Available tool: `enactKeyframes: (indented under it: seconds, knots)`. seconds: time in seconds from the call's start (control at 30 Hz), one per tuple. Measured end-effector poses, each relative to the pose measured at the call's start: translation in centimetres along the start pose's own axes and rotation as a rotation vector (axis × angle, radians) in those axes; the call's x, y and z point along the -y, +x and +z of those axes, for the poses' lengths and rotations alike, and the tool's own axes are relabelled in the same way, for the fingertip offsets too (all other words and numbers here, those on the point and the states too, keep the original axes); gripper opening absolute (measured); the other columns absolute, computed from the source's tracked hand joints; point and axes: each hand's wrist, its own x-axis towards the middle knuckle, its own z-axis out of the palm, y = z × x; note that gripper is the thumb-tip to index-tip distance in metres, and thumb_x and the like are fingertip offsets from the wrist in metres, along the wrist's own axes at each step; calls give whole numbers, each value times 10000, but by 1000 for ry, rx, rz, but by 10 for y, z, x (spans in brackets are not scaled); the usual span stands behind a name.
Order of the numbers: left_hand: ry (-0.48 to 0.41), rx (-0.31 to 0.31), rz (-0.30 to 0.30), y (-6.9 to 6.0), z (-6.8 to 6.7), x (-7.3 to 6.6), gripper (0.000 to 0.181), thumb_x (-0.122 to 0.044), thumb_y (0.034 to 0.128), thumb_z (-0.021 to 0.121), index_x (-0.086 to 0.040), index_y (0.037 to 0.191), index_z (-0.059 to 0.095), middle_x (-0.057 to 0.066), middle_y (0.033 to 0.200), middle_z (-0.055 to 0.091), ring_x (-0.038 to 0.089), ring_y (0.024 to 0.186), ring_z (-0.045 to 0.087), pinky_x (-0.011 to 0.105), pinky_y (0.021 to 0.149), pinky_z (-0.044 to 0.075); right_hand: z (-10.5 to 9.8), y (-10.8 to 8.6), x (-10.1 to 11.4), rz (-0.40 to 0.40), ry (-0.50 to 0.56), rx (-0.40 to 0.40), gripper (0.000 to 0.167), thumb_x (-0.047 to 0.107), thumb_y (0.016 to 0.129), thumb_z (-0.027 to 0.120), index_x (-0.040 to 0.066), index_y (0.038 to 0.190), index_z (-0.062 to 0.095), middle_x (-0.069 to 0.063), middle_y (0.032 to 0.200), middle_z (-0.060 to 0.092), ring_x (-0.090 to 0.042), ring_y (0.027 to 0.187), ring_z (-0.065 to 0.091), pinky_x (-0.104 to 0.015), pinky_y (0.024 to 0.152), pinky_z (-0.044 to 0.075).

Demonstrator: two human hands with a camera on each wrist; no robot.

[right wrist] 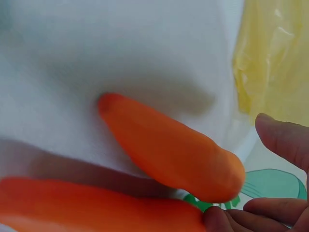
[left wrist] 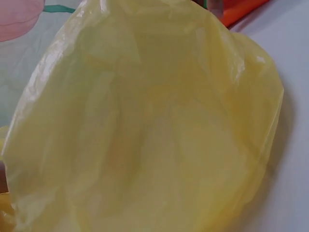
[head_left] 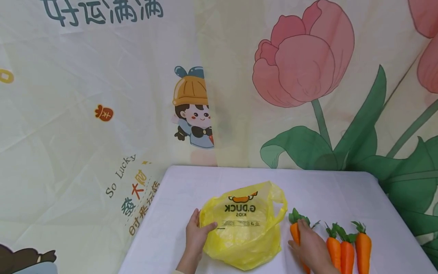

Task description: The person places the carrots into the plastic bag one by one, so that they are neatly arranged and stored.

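My left hand (head_left: pixel 198 236) holds the left side of a yellow plastic bag (head_left: pixel 243 243), its thumb across the bag's front. The bag stands puffed on the table, with a handle loop at upper right, and fills most of the left wrist view. My right hand (head_left: pixel 313 247) reaches over a carrot (head_left: pixel 295 233) with green leaves, right of the bag. In the right wrist view the thumb (right wrist: pixel 285 142) stands apart from that carrot (right wrist: pixel 174 145), and the fingers (right wrist: pixel 256 217) lie near its leafy end. One fingertip appears against a second carrot (right wrist: pixel 96 205).
Several carrots lie side by side at the right of the white table (head_left: pixel 191 182), including one at the right end (head_left: pixel 363 251). A printed cloth (head_left: pixel 232 114) with tulips and cartoon figures hangs behind the table's far edge.
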Motion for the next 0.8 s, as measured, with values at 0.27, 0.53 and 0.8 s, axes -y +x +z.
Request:
enactKeyframes:
  seconds: [0.27, 0.53, 0.8]
  knots:
    - [-59, 36, -9, -5, 4, -1, 911, 43, 837, 749, -1, 1586, 231, 238, 1620, 249, 425, 1460, 288, 525, 1182, 322, 10, 3, -8, -22, 41, 10, 853, 280, 793, 866, -141, 1414, 458, -345, 1438, 467, -488, 1193, 565, -639, 1003, 477]
    - [-69, 31, -14, -3, 5, 0, 732, 51, 909, 623, 31, 1558, 283, 230, 1598, 307, 433, 1445, 316, 543, 1176, 326, 14, 2, -6, 44, 33, 46, 725, 120, 791, 859, -81, 1397, 515, -221, 1285, 624, -347, 1028, 636, -602, 955, 522]
    - [-146, 77, -5, -1, 1, 0, 672, 37, 939, 564, 77, 1542, 271, 264, 1585, 307, 450, 1439, 317, 542, 1179, 319, 8, -16, -7, 147, 102, 191, 658, 67, 799, 836, -38, 1387, 559, -155, 1186, 677, -286, 944, 629, -621, 934, 518]
